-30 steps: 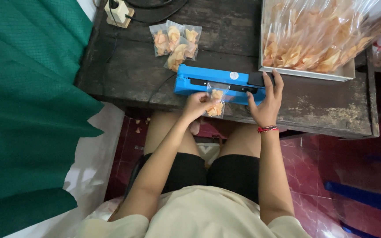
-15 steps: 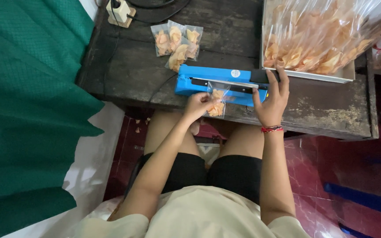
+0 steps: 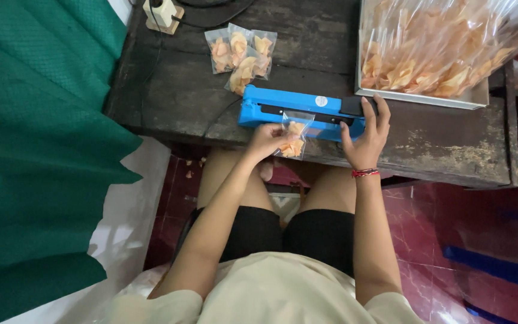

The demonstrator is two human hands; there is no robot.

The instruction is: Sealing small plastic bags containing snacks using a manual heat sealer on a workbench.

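Note:
A blue heat sealer (image 3: 283, 109) lies near the front edge of a dark wooden table (image 3: 175, 90). My left hand (image 3: 265, 139) holds a small clear bag of orange snacks (image 3: 293, 139), whose open top lies across the sealer's bar. My right hand (image 3: 366, 135) rests on the sealer's black handle end (image 3: 351, 106), fingers spread over it. Several sealed snack bags (image 3: 241, 53) lie on the table behind the sealer.
A metal tray (image 3: 418, 99) holding a large clear bag of orange snacks (image 3: 433, 45) fills the table's back right. A white plug adapter (image 3: 162, 12) with black cable sits at the back left. Green cloth (image 3: 31, 132) hangs at left. Red tiled floor (image 3: 451, 240) lies below.
My right hand has shifted from pressing flat over the handle to resting upright on it. The small bag now sits a little further out from the sealer bar.

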